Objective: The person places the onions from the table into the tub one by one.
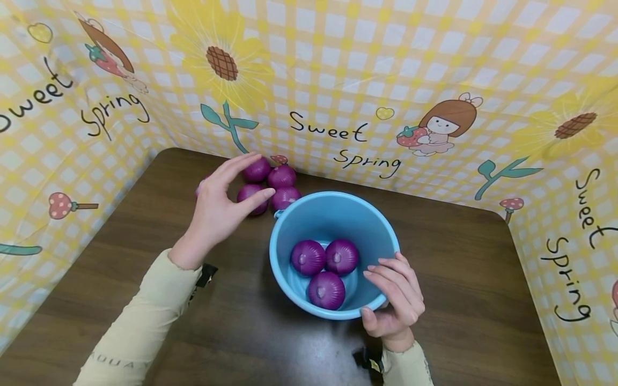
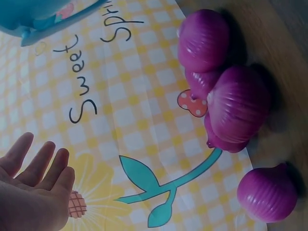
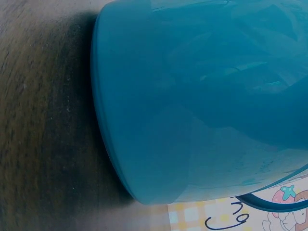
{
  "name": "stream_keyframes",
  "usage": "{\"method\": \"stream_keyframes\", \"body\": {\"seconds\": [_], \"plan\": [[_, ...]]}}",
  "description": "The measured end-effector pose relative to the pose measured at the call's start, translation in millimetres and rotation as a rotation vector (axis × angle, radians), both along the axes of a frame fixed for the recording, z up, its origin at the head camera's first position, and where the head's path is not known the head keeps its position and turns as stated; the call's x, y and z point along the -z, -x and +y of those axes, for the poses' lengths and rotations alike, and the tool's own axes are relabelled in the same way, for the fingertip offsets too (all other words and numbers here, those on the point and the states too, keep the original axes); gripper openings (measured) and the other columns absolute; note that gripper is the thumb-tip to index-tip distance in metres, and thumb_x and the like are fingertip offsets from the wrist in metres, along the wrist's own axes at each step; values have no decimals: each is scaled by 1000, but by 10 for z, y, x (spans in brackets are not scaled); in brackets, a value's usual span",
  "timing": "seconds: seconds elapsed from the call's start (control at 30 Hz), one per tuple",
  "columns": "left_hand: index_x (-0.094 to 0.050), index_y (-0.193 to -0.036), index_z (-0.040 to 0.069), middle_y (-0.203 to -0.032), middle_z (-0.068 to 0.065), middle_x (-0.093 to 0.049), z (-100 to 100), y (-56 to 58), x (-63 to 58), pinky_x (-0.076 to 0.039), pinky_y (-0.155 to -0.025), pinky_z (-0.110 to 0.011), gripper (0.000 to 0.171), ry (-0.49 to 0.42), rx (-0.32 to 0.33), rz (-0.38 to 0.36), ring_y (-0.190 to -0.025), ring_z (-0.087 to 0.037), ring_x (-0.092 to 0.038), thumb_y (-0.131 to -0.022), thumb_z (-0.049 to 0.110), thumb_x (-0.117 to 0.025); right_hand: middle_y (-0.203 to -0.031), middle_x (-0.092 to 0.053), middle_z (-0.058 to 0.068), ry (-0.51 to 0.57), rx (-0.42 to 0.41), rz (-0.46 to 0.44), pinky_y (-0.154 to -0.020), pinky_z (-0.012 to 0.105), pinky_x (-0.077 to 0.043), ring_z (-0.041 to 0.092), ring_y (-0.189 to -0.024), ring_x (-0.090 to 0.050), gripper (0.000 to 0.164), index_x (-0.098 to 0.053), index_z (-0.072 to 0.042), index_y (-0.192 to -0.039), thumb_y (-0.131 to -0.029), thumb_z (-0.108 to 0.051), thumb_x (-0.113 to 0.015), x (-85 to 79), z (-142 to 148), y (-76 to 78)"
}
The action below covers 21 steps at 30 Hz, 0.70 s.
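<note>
A blue bucket stands upright on the table, with three purple onions at its bottom. My right hand grips its near right rim, fingers over the inside and thumb at the outer edge. The bucket wall fills most of the right wrist view. Left of the bucket, my left hand hovers with thumb and fingers spread, holding nothing. Just beyond it lies a cluster of purple onions, partly covered by the hand. In the left wrist view, one onion lies apart from the others.
The dark wooden table reaches back to a yellow checked cloth with printed drawings, which rises behind it and on both sides. A bucket handle shows at the lower right of the right wrist view.
</note>
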<state>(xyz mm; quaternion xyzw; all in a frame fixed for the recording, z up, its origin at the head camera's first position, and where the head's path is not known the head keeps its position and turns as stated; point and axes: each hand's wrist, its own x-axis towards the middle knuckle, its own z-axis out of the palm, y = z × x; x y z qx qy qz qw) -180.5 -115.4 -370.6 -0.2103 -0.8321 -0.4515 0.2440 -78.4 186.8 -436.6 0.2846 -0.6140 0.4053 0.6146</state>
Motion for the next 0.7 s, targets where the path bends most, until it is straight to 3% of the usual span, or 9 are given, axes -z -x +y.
{"method": "stream_keyframes", "body": {"seconds": [0.23,0.7], "plan": [[-65,-139,26,-140,9,-59,-34,99,32,-40,-109,-46,60,12,-36,-53,-135,-12,-48,-83,34,-87,-69,-69,19,4,-1,11,-95,49,-54,37,-69,-64,56,-73,5,-71,-90,-47,-66,-14,-10,4],[-62,-142,24,-142,8,-58,-106,259,129,-40,-110,-49,61,36,-82,-156,-135,-11,-47,-87,44,-81,-68,-69,19,10,-2,23,-94,49,-54,38,-67,-63,56,-73,5,-70,-90,-47,-66,-32,-24,7]]}}
